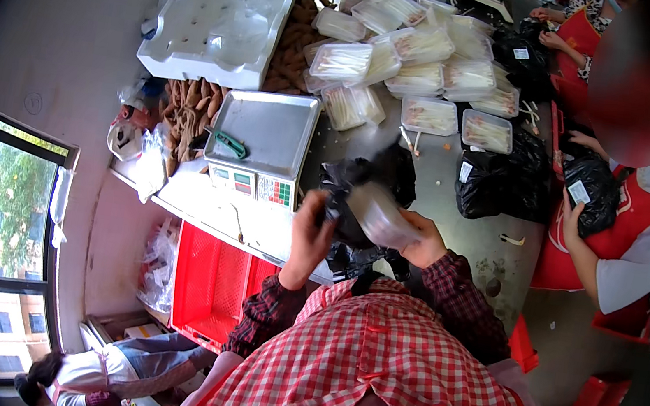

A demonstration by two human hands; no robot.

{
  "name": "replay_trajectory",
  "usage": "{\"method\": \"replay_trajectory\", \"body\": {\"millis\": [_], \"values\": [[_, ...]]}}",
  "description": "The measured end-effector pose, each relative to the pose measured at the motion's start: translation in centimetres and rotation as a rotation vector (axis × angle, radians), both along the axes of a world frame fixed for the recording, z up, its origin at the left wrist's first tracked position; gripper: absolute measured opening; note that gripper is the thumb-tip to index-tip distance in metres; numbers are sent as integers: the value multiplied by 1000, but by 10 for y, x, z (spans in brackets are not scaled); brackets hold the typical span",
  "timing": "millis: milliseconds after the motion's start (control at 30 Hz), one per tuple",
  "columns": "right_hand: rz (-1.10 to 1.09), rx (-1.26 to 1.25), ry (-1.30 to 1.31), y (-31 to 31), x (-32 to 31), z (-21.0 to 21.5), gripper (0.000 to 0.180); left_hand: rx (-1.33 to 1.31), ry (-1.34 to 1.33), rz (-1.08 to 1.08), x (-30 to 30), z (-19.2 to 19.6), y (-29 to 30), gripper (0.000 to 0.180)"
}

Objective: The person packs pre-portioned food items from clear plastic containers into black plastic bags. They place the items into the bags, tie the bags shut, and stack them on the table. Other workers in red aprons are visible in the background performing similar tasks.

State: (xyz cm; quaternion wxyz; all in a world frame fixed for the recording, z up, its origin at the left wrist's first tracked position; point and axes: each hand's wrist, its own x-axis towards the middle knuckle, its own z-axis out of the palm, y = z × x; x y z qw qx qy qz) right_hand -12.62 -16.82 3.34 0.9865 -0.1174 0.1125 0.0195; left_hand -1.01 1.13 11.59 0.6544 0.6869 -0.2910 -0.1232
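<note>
Working over a metal table [465, 243], a person in a red-and-white checked apron [404, 347] brings a blurred, pale plastic tray [383, 218] up against a black bag [348, 225] in front of the chest. The left hand [311, 233] pinches the gathered edge of the bag between thumb and fingers, while the right hand [422, 241] is closed around the near right end of the tray; motion blur hides whether the tray's far end sits inside the bag or merely in front of it.

Beyond the hands, clear packs [426, 47] of pale sticks lie heaped across the table, with a few loose sticks [530, 115] beside them. To the left stands a scale [262, 128], a green-handled tool [228, 144] resting on its metal pan. Behind it, a white foam box [222, 18] sits tilted beside and partly over a pile of brown roots [188, 113].

To the right, filled black bundles [503, 178] rest at the table's edge, near a co-worker in red and white who holds a black parcel [591, 190] with a pale label. Below the table at left is a red basket [208, 280]; another person [119, 365] bends near the window [2, 224].
</note>
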Motion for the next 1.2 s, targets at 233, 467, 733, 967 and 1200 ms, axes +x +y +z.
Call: {"method": "replay_trajectory", "body": {"millis": [233,467,733,967,1200], "values": [[-290,-802,-64,29,22,-87,30,204,-313,-526,-46,-8,-11,38],[-346,-1710,458,29,21,-79,22,94,167,-28,12,-48,-21,14],[-37,-2038,896,-41,17,-115,38,53,244,-85,10,-46,-10,13],[-151,-750,287,-49,-14,14,22,243,-101,216,61,-30,38,13],[-266,-304,183,-35,-19,25,12,-65,443,111,55,-26,32,21]]}}
